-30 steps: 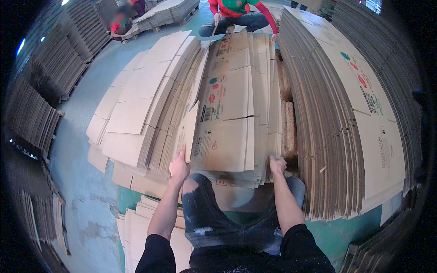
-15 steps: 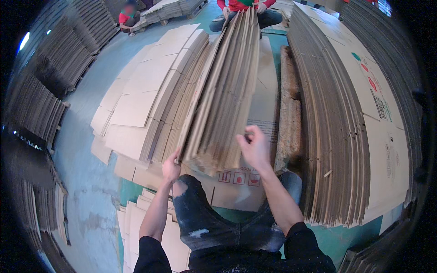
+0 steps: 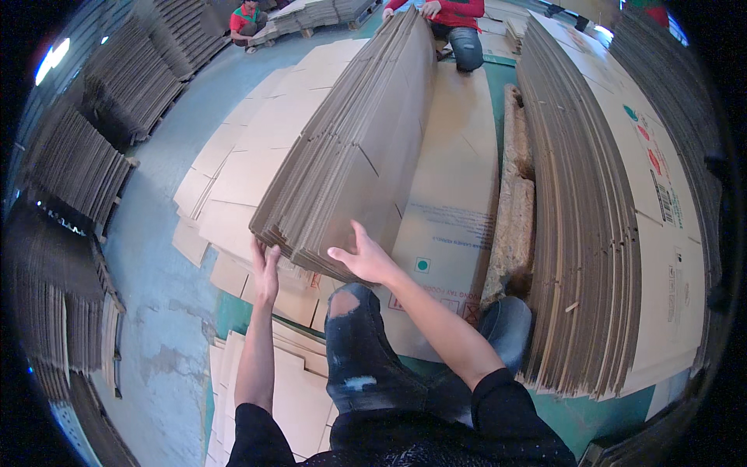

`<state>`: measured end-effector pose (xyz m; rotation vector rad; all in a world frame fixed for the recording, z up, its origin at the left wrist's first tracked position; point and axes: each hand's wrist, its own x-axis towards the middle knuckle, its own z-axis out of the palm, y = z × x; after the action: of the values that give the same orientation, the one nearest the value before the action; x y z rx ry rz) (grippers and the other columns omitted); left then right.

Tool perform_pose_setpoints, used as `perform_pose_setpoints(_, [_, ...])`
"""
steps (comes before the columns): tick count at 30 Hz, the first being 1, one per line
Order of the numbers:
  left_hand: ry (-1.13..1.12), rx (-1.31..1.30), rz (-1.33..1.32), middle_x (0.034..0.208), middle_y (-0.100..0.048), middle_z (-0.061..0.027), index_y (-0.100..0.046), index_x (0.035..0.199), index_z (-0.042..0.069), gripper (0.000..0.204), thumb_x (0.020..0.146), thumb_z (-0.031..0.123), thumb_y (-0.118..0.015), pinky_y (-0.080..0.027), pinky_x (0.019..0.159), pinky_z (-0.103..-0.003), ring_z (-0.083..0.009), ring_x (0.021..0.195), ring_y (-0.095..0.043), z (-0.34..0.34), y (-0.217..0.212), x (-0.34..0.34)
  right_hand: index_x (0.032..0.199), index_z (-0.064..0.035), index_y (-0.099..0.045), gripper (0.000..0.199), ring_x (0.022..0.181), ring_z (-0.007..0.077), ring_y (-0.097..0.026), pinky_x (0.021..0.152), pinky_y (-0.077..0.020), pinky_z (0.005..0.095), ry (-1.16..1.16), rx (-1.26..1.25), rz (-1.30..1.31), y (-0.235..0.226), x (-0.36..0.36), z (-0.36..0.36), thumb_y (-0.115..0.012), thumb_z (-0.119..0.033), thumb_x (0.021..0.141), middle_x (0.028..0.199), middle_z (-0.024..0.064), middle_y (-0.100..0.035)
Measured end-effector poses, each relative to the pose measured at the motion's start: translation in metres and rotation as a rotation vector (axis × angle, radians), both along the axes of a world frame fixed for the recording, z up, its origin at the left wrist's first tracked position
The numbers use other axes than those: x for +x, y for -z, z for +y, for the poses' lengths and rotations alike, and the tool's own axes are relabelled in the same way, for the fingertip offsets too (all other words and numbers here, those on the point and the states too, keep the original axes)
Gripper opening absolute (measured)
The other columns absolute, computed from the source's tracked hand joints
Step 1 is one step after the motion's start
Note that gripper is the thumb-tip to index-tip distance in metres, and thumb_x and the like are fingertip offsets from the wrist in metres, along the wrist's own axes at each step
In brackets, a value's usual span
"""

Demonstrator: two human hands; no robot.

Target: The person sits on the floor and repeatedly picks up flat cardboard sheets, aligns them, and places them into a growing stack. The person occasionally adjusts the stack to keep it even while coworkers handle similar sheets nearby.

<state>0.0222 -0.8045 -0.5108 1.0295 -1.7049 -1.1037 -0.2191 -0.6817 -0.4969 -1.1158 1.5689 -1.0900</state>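
Observation:
A thick bundle of flattened cardboard boxes (image 3: 342, 156) stands on edge in front of me, leaning left, its near end close to my knees. My left hand (image 3: 266, 272) is at the lower left corner of that near end, fingers stretched upward along the edges, the thumb apart. My right hand (image 3: 367, 258) lies against the right side of the near end with thumb and fingers spread. A co-worker in red sleeves (image 3: 455, 9) has hands at the far end of the bundle. Under it and to its right lies a flat printed cardboard sheet (image 3: 451, 187).
Pale flattened boxes (image 3: 257, 148) lie stacked to the left. A tall cardboard stack (image 3: 580, 210) stands at the right, beside a rough worn block (image 3: 513, 194). More sheets (image 3: 296, 389) lie by my left knee. Another person (image 3: 247, 23) crouches far left.
The bundle has tilted and shifted left, showing its broad right side. My right hand has moved left from beside the bundle onto that side, its curled fingers now spread. My view has shifted slightly.

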Motion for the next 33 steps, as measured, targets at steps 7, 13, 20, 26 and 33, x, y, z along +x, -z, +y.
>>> perform_pose_setpoints(7, [-0.294,-0.187,-0.055,0.150,-0.032,-0.0270,-0.013,0.154,-0.001,0.093,0.091,0.033,-0.073,-0.027,0.117,-0.043,-0.0331,0.139,-0.035,-0.025,-0.007,-0.035,0.153,0.0046,-0.016,0.099,0.143,0.0464,-0.029,0.117,-0.0289,0.0509,0.218,-0.448,0.381,-0.017,0.011,-0.003,-0.073,-0.040,0.085,0.152,0.0330,-0.029])
perform_pose_setpoints(13, [-0.204,-0.114,0.038,0.149,-0.033,-0.0253,-0.015,0.152,-0.002,0.085,0.093,0.027,-0.070,-0.031,0.115,-0.043,-0.0323,0.137,-0.038,0.008,-0.001,-0.058,0.156,-0.0080,-0.020,0.102,0.147,0.0471,-0.018,0.113,-0.0233,0.0676,-0.030,-0.465,0.794,-0.048,0.038,-0.024,-0.077,-0.042,0.078,0.161,0.0223,-0.018])
perform_pose_setpoints(20, [-0.177,-0.014,0.177,0.143,-0.042,-0.0224,-0.020,0.152,0.001,0.075,0.095,0.017,-0.067,-0.035,0.112,-0.040,-0.0298,0.132,-0.044,-0.002,0.014,-0.039,0.151,-0.0155,-0.033,0.095,0.149,0.0380,-0.018,0.110,-0.0286,0.0682,-0.249,-0.418,1.037,-0.042,0.029,-0.031,-0.080,-0.043,0.073,0.161,0.0140,-0.023])
perform_pose_setpoints(26, [-0.130,-0.156,-0.107,0.138,-0.047,-0.0228,-0.027,0.146,-0.004,0.080,0.086,0.014,-0.076,-0.041,0.105,-0.041,-0.0338,0.127,-0.050,-0.007,0.072,-0.035,0.142,-0.0176,-0.043,0.080,0.146,0.0392,-0.022,0.109,-0.0324,0.0667,-0.187,-0.325,1.149,-0.053,0.036,-0.022,-0.081,-0.037,0.075,0.153,0.0117,-0.031])
perform_pose_setpoints(33, [-0.388,-0.254,0.080,0.137,-0.043,-0.0260,-0.024,0.145,-0.008,0.100,0.073,0.018,-0.088,-0.032,0.113,-0.045,-0.0375,0.131,-0.043,-0.010,0.122,-0.065,0.146,-0.0198,-0.040,0.083,0.143,0.0431,-0.023,0.110,-0.0299,0.0688,-0.119,-0.266,1.127,-0.047,0.034,-0.013,-0.081,-0.037,0.075,0.146,0.0130,-0.035])
